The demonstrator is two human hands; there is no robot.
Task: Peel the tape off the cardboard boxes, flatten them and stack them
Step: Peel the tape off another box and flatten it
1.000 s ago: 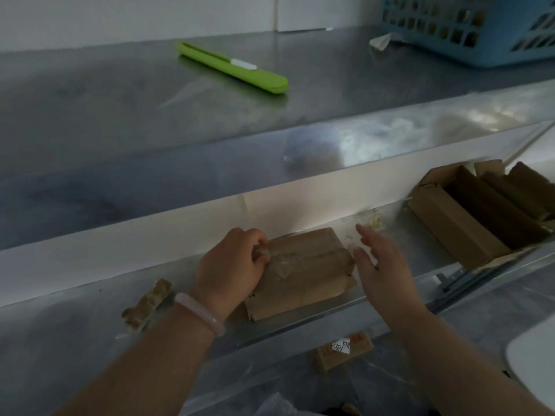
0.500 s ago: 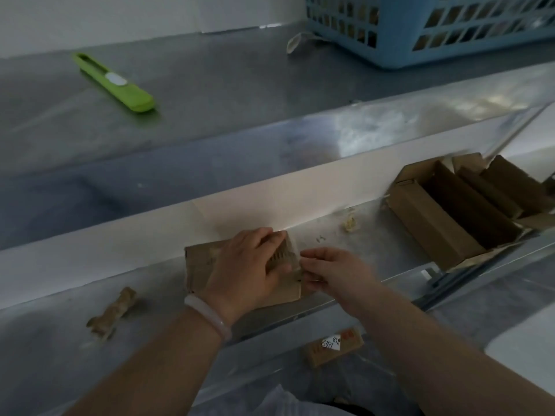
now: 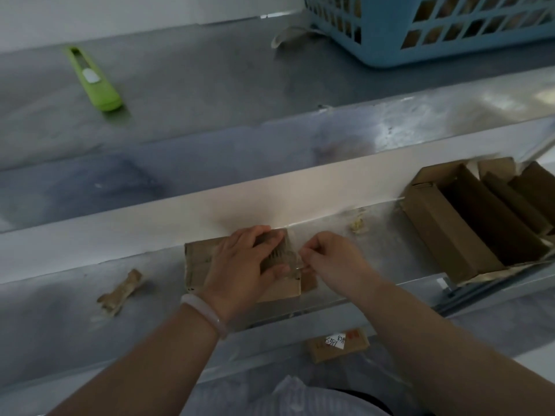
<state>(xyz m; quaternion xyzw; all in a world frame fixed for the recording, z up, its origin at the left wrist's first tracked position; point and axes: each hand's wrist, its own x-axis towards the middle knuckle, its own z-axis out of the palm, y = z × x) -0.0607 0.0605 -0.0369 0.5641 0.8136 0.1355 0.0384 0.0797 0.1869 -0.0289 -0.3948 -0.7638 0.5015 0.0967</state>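
Peeling step under way. Small brown cardboard box [image 3: 198, 262] sits on the lower steel shelf [image 3: 60, 310], close to its back wall, not yet flattened. Left hand [image 3: 240, 265] lies over the box top, fingers bent over the far edge, thumb on the near side, holding it down. Right hand [image 3: 333, 262] is curled just beside the box's right end, thumb and forefinger pinching what looks like a strip of clear tape [image 3: 295, 259]; how much has lifted is too blurred to tell. Next move likely calls for a steady pull along the seam while the left hand resists, then opening the flaps to flatten. Crumpled tape wad [image 3: 120, 292] lies to the left; open brown cardboard cartons [image 3: 450, 229] stand well to the right. Green plastic cutter [image 3: 94, 81] rests on the upper surface.
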